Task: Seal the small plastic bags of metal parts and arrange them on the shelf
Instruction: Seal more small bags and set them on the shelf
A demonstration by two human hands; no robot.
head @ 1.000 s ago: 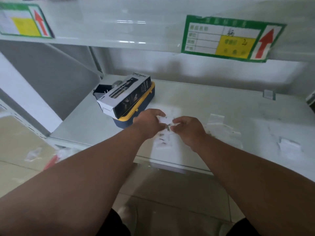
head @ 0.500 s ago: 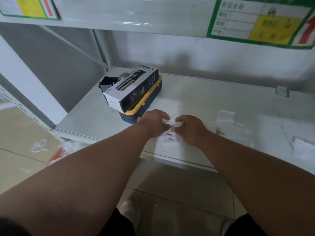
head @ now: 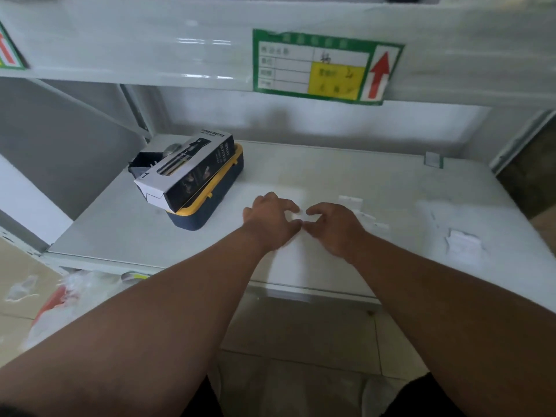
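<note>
Camera risen, hands [head: 301,221] over white shelf [head: 391,188]

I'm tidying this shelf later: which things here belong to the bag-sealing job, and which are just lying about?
Job:
small clear plastic bag between left hand and right hand
clear plastic bags to the right
white metal shelf

Lying about:
black-and-white cardboard box
navy case with yellow lid
green-bordered label

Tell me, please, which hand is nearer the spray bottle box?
Left. The left hand sits just right of the spray bottle box; the right hand lies farther right.
</note>
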